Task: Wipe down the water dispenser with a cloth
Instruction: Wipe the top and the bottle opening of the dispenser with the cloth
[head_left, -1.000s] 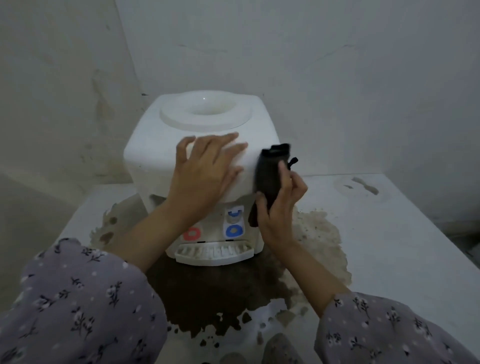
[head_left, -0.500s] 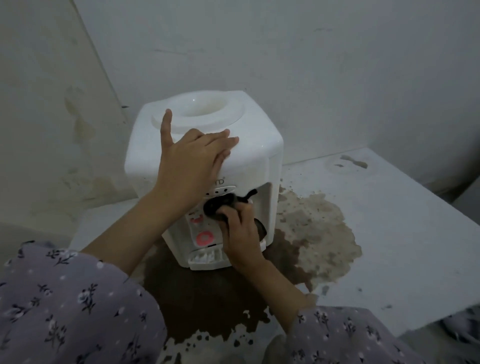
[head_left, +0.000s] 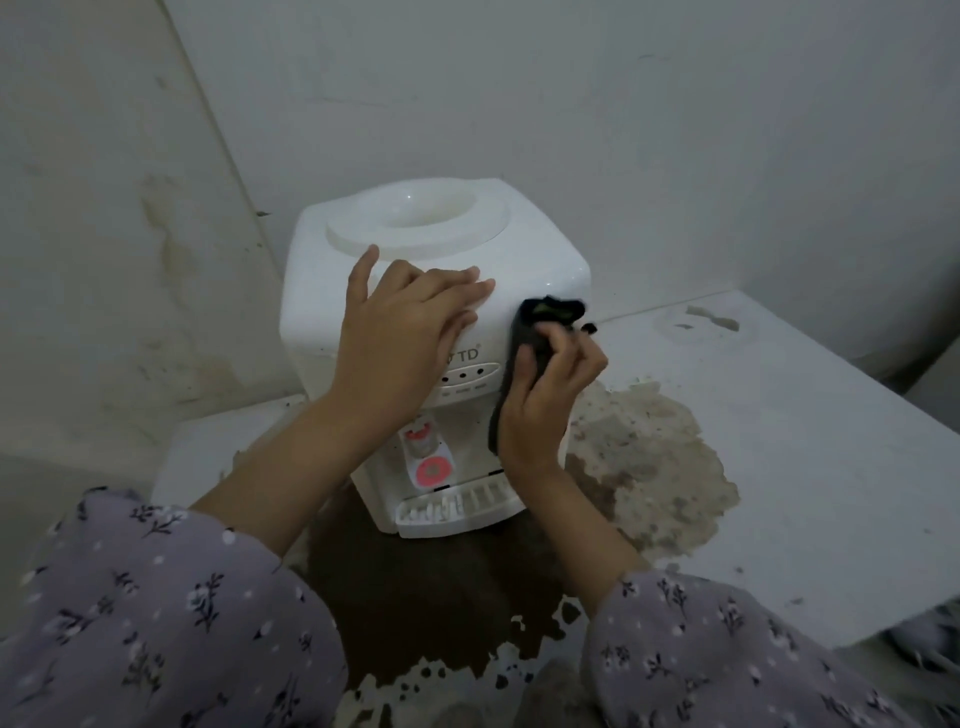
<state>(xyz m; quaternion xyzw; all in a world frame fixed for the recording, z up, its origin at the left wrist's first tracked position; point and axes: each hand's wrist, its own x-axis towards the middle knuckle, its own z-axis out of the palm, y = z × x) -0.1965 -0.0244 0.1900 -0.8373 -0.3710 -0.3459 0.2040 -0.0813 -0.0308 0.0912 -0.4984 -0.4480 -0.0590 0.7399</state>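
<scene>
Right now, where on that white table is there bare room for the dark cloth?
The widest bare patch of the white tabletop lies right of the white plastic water dispenser, between the brown stain, the back wall and the right edge. A narrower strip lies left of it. The front is crowded: the stain and the right hand gripping the dark cloth.

I see a white, boxy, glossy smooth plastic water dispenser (head_left: 524, 270), a soft dark matt cloth (head_left: 524, 343), and a stained, rough white table (head_left: 779, 467).

dispenser (head_left: 524, 280) on stained white counter (head_left: 789, 447)
</scene>
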